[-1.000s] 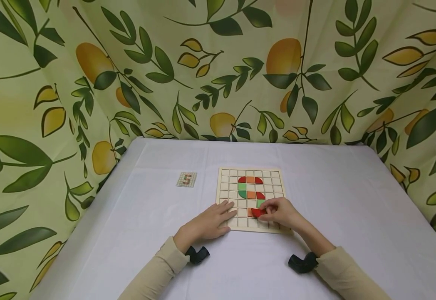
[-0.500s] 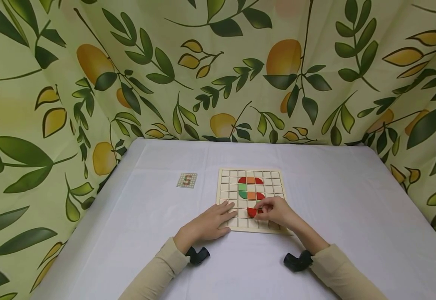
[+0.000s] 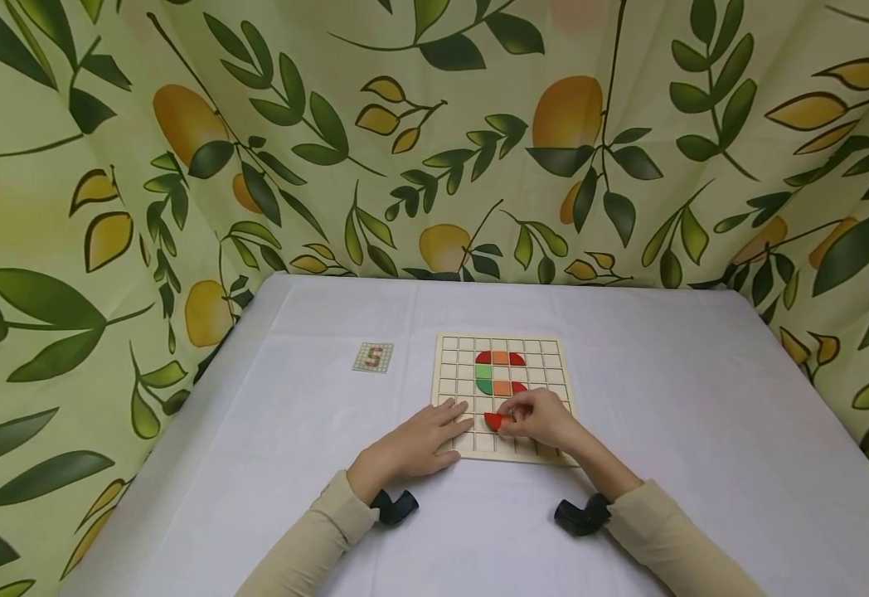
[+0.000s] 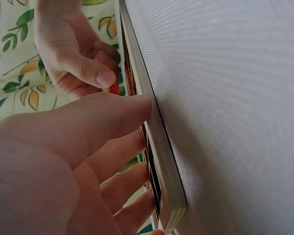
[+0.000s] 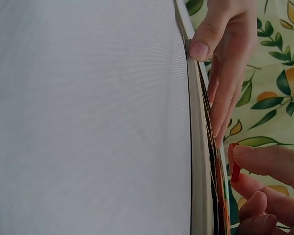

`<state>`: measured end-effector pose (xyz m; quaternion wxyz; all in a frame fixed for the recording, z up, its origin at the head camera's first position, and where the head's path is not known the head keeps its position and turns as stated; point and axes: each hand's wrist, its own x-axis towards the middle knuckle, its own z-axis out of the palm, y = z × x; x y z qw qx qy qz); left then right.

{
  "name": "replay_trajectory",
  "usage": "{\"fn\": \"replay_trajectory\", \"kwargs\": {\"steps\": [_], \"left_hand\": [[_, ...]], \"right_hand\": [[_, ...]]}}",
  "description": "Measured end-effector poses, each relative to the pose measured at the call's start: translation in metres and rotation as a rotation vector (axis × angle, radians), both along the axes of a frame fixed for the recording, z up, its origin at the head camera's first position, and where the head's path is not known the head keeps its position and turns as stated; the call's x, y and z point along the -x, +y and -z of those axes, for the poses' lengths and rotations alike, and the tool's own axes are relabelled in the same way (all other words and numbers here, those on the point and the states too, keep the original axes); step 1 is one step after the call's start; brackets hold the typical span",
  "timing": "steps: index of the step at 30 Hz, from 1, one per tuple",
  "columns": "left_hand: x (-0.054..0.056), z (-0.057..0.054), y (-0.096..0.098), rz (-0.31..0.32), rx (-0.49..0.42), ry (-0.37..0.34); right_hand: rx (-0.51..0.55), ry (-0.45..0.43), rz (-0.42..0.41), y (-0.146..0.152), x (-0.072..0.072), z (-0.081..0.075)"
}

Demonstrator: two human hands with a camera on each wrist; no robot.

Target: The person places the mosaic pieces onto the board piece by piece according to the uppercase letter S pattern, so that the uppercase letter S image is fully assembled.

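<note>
A wooden grid board [image 3: 455, 348] lies flat on the white table. Red, orange and green tiles fill some of its squares in a curving line, among them a light green tile [image 3: 483, 372] and an orange tile [image 3: 502, 388]. Between thumb and fingertips my right hand [image 3: 542, 419] pinches a red rounded tile [image 5: 236, 169], held just above the board's lower middle squares. My left hand [image 3: 417, 439] rests on the board's near left part, fingers spread and straight, thumb along the near edge. The right hand hides the tiles beneath it.
A small card [image 3: 372, 357] with a coloured S-shaped pattern on a grid lies left of the board. Black curved devices sit at both wrists. A curtain [image 3: 434, 149] with a fruit and leaf print hangs behind the white table [image 3: 666, 356].
My right hand has shifted left across the board with the red tile, from over the orange tile in the lower row to the square left of it. The left hand has stayed put.
</note>
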<state>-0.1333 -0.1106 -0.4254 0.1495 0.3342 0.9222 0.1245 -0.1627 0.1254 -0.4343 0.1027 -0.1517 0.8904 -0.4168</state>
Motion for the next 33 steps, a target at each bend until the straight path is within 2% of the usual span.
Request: {"fn": "replay_trajectory", "kwargs": {"steps": [18, 25, 33], "left_hand": [[0.002, 0.002, 0.000, 0.003, 0.005, 0.008], [0.002, -0.001, 0.000, 0.011, 0.018, 0.016], [0.001, 0.001, 0.000, 0.008, 0.013, 0.013]], "right_hand": [[-0.065, -0.003, 0.040, -0.010, 0.003, -0.001], [-0.072, -0.044, 0.057, -0.013, 0.004, -0.001], [-0.080, -0.050, 0.062, -0.014, 0.003, -0.002]]}}
